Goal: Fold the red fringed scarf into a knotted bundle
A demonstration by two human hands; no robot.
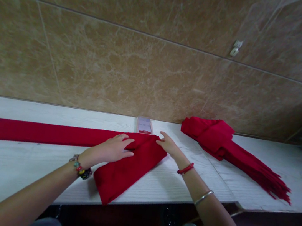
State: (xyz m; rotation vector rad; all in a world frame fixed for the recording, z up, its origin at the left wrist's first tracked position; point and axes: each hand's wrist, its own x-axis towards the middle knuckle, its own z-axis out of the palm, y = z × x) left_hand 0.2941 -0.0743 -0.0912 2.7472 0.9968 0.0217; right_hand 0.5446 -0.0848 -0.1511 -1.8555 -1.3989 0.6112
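Note:
A long red scarf lies along the white table, its fringed end at the far left. Near the middle it is folded at an angle, and the folded part slants toward the table's front edge. My left hand rests on the scarf beside the fold, fingers apart. At the fold's upper right corner, my right hand touches the cloth with its fingertips, thumb and fingers apart. A second red scarf, bundled into a knot-like shape with its fringed tail spread to the right, lies on the table by the wall.
A phone lies against the wall just behind the folded scarf. The white table runs along a brown marble-patterned wall. A dark object stands at the far right end. Below the front edge there is a dark opening.

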